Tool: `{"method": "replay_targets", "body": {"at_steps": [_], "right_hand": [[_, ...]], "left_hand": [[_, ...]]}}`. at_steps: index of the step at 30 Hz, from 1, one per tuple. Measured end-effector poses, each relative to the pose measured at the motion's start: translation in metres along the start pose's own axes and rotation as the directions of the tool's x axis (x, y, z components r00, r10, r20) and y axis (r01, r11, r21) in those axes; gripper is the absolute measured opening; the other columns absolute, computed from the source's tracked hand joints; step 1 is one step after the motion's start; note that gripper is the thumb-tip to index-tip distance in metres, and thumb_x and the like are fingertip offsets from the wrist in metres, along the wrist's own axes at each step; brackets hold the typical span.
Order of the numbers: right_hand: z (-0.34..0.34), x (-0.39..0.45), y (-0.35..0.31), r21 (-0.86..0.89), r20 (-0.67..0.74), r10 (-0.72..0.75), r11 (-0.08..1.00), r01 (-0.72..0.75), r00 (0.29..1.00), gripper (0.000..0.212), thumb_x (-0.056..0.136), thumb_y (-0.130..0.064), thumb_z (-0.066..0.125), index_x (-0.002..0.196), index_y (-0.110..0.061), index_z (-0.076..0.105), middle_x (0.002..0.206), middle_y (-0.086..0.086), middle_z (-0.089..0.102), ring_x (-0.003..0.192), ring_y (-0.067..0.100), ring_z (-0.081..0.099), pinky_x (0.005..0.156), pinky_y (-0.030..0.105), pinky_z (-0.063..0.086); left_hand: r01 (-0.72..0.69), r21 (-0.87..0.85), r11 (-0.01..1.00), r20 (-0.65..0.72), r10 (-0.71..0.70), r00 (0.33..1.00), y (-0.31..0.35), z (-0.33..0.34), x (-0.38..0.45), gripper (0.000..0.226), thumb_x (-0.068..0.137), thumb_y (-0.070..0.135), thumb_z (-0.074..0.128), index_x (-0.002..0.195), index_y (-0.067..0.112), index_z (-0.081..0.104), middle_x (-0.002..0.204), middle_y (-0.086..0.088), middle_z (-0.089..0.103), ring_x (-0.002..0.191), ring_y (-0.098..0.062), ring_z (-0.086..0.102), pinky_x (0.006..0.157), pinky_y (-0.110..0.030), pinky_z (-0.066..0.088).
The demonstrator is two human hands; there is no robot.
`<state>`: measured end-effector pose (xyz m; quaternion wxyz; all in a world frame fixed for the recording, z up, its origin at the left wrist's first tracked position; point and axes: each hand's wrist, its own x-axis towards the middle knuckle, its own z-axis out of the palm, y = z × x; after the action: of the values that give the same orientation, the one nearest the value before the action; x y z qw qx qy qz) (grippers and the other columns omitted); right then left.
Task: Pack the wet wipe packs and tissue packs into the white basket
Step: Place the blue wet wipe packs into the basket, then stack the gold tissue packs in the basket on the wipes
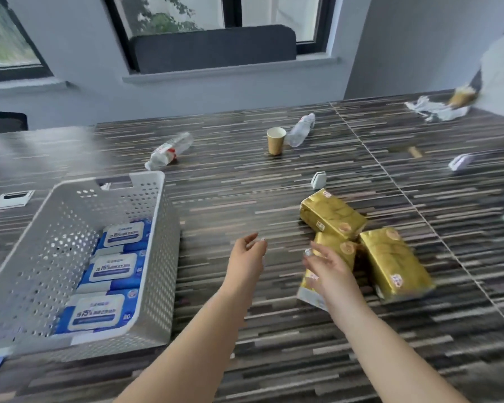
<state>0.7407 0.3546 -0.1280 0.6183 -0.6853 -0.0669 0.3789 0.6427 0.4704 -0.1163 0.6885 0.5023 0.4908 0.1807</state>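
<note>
1. Head view, lower left: the white basket stands on the striped bench, with three blue wet wipe packs lying in a row inside.
2. Right of centre, three gold tissue packs lie clustered on the bench.
3. The right hand is over the nearest tissue pack, fingers spread; whether it grips is unclear.
4. The left hand hovers between basket and packs, fingers loosely curled, empty.
</note>
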Motion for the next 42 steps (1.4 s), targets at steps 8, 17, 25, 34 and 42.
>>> {"method": "replay_targets", "body": {"at_steps": [8,17,25,34,42], "right_hand": [[-0.09,0.036,0.022,-0.03,-0.039,0.124,0.992,-0.125,0.992,0.027,0.094,-0.022,0.055,0.121,-0.028,0.055,0.11,-0.008,0.059,0.106,0.014,0.054,0.095,0.035,0.047],[-0.11,0.069,0.049,-0.125,0.022,0.314,0.943,-0.309,0.949,0.072,0.091,-0.032,0.059,0.151,-0.018,0.022,0.152,0.004,0.037,0.136,0.025,0.04,0.109,0.049,0.038],[-0.101,0.079,0.062,-0.231,0.049,0.379,0.904,-0.359,0.924,0.07,0.087,-0.043,0.06,0.147,-0.02,0.031,0.14,0.003,0.05,0.124,0.024,0.051,0.102,0.045,0.047],[-0.094,0.066,0.065,-0.086,0.013,0.28,0.957,-0.278,0.96,0.072,0.082,-0.041,0.067,0.144,-0.03,0.034,0.137,0.001,0.05,0.123,0.024,0.05,0.1,0.051,0.047],[-0.091,0.057,0.035,-0.114,0.317,0.179,0.982,-0.15,0.931,0.056,0.068,-0.042,0.075,0.118,-0.051,0.05,0.128,-0.001,0.059,0.116,0.022,0.059,0.1,0.047,0.048]], "left_hand": [[0.139,0.17,0.976,-0.047,-0.133,0.99,-0.042,0.075,0.019,0.045,0.09,0.033,0.054,0.132,0.017,0.051,0.128,-0.005,0.059,0.115,-0.019,0.056,0.096,-0.036,0.045],[0.219,0.356,0.909,-0.022,-0.226,0.974,-0.06,0.104,0.035,0.05,0.093,0.03,0.053,0.14,0.014,0.045,0.136,-0.004,0.056,0.117,-0.022,0.055,0.1,-0.036,0.045],[0.263,0.476,0.839,0.047,-0.323,0.945,-0.063,0.113,0.041,0.044,0.097,0.033,0.048,0.139,0.019,0.049,0.131,-0.003,0.058,0.105,-0.016,0.052,0.099,-0.034,0.041],[0.205,0.392,0.897,0.006,-0.225,0.974,-0.066,0.106,0.035,0.044,0.085,0.035,0.067,0.124,0.016,0.06,0.102,0.005,0.069,0.081,-0.001,0.062,0.061,-0.016,0.045],[0.336,-0.114,0.935,0.117,-0.323,0.939,-0.038,0.064,0.021,0.067,0.082,0.023,0.072,0.14,0.017,0.038,0.121,-0.012,0.065,0.09,-0.021,0.07,0.063,-0.035,0.06]]}}
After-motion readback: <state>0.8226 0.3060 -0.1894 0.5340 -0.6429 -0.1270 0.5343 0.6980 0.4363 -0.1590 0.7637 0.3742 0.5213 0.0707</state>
